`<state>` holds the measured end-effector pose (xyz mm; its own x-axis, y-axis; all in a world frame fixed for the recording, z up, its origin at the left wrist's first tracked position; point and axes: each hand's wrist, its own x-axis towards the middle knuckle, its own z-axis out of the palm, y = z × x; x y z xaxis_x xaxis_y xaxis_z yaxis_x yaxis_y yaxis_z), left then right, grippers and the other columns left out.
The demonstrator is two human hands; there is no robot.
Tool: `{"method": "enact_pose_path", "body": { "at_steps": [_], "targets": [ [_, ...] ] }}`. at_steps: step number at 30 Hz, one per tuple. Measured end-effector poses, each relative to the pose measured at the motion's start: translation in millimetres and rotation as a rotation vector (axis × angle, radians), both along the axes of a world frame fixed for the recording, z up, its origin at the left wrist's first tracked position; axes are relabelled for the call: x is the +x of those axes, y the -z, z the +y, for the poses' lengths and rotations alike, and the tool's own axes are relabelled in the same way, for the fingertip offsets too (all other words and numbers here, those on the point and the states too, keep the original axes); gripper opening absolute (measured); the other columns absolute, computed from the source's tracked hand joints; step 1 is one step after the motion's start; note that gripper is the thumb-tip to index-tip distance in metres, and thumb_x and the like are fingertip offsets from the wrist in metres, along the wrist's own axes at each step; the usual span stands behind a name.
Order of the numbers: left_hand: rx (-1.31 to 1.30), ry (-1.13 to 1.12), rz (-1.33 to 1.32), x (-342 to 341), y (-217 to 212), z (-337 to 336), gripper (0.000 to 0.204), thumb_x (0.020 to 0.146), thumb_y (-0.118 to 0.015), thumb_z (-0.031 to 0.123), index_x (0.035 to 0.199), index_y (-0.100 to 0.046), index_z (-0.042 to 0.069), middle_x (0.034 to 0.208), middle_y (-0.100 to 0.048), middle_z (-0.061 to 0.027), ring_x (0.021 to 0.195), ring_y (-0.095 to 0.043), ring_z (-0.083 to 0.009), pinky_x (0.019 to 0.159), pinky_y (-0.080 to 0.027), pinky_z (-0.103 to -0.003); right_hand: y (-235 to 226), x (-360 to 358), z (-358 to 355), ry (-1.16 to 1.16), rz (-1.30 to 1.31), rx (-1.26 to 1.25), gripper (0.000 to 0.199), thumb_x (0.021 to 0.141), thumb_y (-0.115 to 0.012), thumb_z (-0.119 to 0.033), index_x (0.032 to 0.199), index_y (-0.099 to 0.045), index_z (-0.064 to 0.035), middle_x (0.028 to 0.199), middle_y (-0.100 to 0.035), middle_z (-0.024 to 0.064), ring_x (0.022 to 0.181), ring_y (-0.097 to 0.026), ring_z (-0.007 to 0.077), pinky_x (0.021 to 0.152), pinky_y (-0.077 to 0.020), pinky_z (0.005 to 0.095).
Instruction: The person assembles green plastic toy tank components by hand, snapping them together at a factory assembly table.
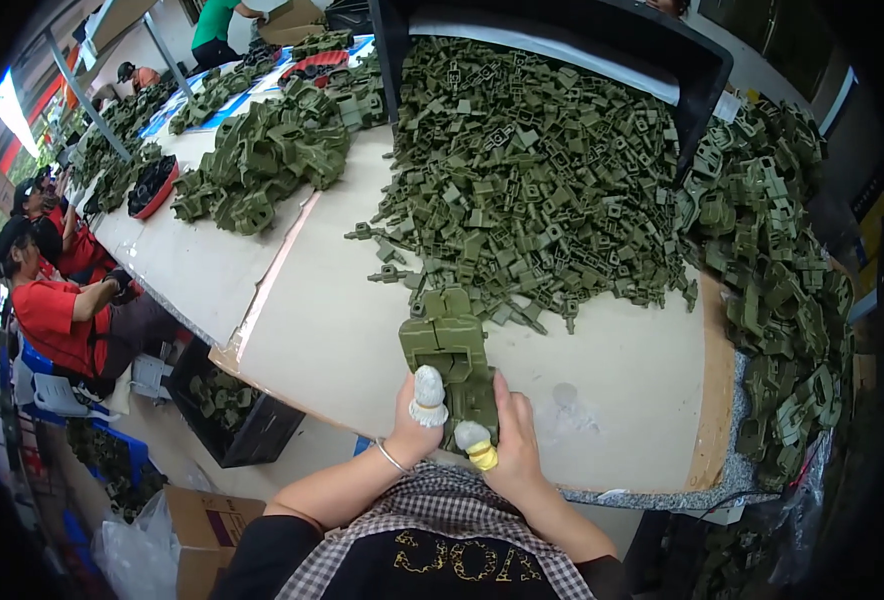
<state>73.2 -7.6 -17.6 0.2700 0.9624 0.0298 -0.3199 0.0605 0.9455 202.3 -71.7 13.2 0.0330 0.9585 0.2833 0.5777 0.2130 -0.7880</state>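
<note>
Close to my body at the table's front edge, both hands hold a boxy olive-green moulded plastic part (459, 335) with a rectangular opening in its upper face. My left hand (408, 432) grips its left side, the thumb on top in a white wrap. On the right side my right hand (514, 440) is closed round it, its thumb wrapped in white and yellow. The fingers underneath are hidden. Just beyond the part, a large heap of small green plastic pieces (532, 190) spreads over the table, with a few loose ones at its near left edge.
Larger green parts lie in a pile (262, 160) at the far left and another heap (772, 280) along the right. A black frame (387, 60) stands behind the small pieces. A red tray (154, 187) and a black crate (227, 405) are left. People in red sit beyond.
</note>
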Motion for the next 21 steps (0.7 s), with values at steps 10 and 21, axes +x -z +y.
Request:
{"method": "enact_pose_path", "body": {
  "at_steps": [10,21],
  "targets": [
    [0.027,-0.058,0.14,-4.9,12.2,6.9,0.038,0.085,-0.048,0.005,0.121,-0.037,0.0,0.112,-0.052,-0.0106,0.102,-0.051,-0.0181,0.089,-0.04,-0.03,5.3,-4.3,6.2,-0.022,-0.039,-0.094,0.076,0.074,-0.063,-0.014,0.133,-0.019,0.0055,0.099,-0.043,0.0187,0.089,-0.044,0.0349,0.082,-0.0376,0.0391],
    [-0.414,0.188,-0.139,-10.0,-16.5,4.6,0.059,0.082,-0.059,0.03,0.127,-0.031,0.005,0.12,-0.049,-0.0185,0.109,-0.05,-0.026,0.094,-0.04,-0.037,-33.5,1.5,4.2,-0.039,-0.207,0.1,0.083,0.069,-0.069,-0.021,0.132,-0.023,0.0046,0.108,-0.043,0.0182,0.096,-0.043,0.0344,0.086,-0.0349,0.0415]
  ]
}}
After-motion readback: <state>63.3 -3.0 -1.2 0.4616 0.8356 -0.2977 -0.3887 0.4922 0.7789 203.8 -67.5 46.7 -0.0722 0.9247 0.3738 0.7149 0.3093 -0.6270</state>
